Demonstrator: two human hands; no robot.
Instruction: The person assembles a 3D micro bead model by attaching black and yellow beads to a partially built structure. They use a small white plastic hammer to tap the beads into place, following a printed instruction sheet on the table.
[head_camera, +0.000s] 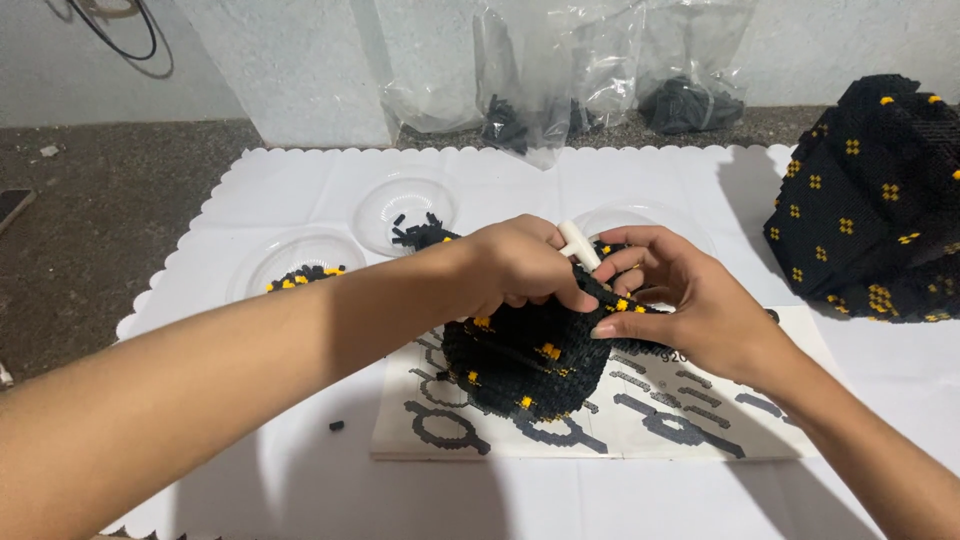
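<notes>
A rounded model of small black bricks with yellow studs (525, 365) stands on an open instruction booklet (640, 420). My left hand (520, 265) lies over the model's top, fingers curled onto it. My right hand (675, 300) grips the model's upper right edge, thumb along a row of black and yellow bricks. A white plastic tool (578, 244) sticks up between the two hands; which hand holds it is unclear.
Clear shallow bowls hold loose bricks: one at the left (295, 265), one behind (405, 212), one partly hidden (645, 215). A larger black and yellow built piece (870, 210) stands at the right. Plastic bags (560, 75) line the wall. A stray black brick (336, 425) lies on the white cloth.
</notes>
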